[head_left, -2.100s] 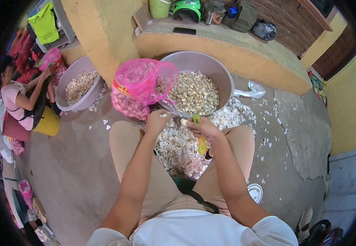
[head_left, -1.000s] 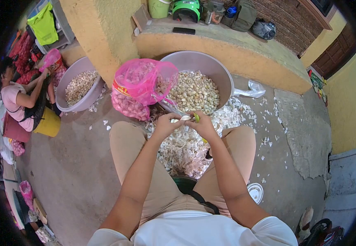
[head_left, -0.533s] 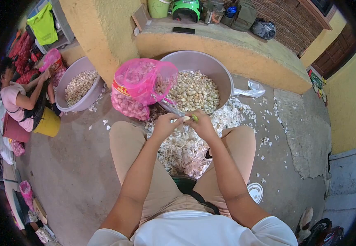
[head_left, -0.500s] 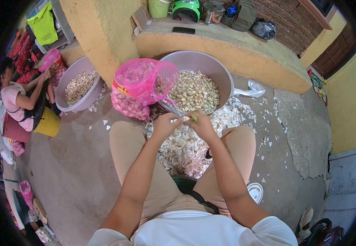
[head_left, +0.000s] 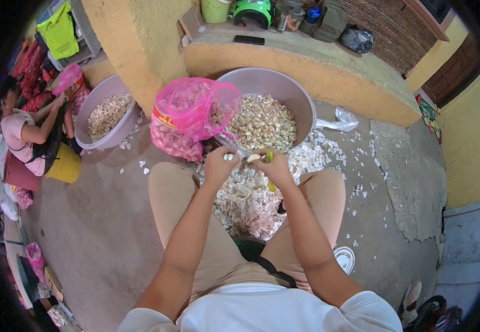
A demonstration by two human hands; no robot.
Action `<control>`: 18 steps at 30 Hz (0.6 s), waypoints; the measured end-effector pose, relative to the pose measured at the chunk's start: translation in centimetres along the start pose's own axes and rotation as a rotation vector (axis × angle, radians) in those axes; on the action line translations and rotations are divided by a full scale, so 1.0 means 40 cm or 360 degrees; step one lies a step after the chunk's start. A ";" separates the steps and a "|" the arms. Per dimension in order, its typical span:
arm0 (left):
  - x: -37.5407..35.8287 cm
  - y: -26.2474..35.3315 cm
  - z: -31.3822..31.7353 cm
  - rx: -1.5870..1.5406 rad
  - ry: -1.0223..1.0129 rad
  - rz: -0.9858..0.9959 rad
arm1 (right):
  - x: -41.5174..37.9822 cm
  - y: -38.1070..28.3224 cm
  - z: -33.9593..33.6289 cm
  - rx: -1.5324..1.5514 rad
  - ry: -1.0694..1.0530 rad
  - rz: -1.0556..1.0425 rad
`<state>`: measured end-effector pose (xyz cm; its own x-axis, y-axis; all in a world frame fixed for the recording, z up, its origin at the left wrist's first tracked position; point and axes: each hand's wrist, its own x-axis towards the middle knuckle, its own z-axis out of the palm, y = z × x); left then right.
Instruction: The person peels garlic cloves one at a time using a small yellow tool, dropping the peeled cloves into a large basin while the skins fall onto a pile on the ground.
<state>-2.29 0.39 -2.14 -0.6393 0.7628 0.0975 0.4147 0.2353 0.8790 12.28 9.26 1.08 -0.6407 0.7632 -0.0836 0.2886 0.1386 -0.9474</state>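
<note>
My left hand (head_left: 220,167) is closed, pinching a whitish garlic clove (head_left: 228,157) in its fingertips. A short gap separates it from my right hand (head_left: 275,169), whose fingers wrap a small knife (head_left: 271,187) with a yellow-green handle. At the right fingertips shows a pale, cream-coloured piece (head_left: 254,158). Both hands are over a heap of papery garlic skins (head_left: 248,202) between my knees. Just beyond them stands a large greyish basin (head_left: 304,102) of garlic cloves (head_left: 267,123). A pink mesh bag (head_left: 176,141) of garlic leans at the basin's left side.
To the left, a seated person (head_left: 27,130) handles a pink bag beside another basin (head_left: 103,143) of cloves. A yellow ledge (head_left: 306,63) behind my basin carries a phone (head_left: 249,40) and a green helmet (head_left: 252,12). A white lid (head_left: 344,260) lies by my right leg.
My hands have drawn apart from each other, where they met before. The knife handle has turned and now shows below my right hand too.
</note>
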 end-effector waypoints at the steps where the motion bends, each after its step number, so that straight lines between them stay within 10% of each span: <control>1: 0.008 -0.004 -0.006 -0.0038 0.0006 -0.0034 | -0.003 -0.020 -0.011 0.0039 0.0003 0.0066; 11: 0.018 -0.005 -0.013 -0.1188 -0.0301 -0.1091 | 0.021 -0.024 -0.048 -0.0406 -0.0268 0.0543; 14: 0.016 -0.031 0.005 -0.1315 -0.0483 -0.1088 | 0.085 0.050 -0.034 0.0760 0.0145 0.0467; 18: 0.011 -0.039 0.034 -0.1154 -0.0428 -0.0793 | 0.087 0.036 -0.022 0.0609 0.0096 0.0558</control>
<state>-2.34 1.20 -4.12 -0.4255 0.8102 -0.4031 -0.4337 0.2084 0.8766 11.10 12.69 -0.28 -0.5072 0.7588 -0.4086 0.1903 -0.3638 -0.9118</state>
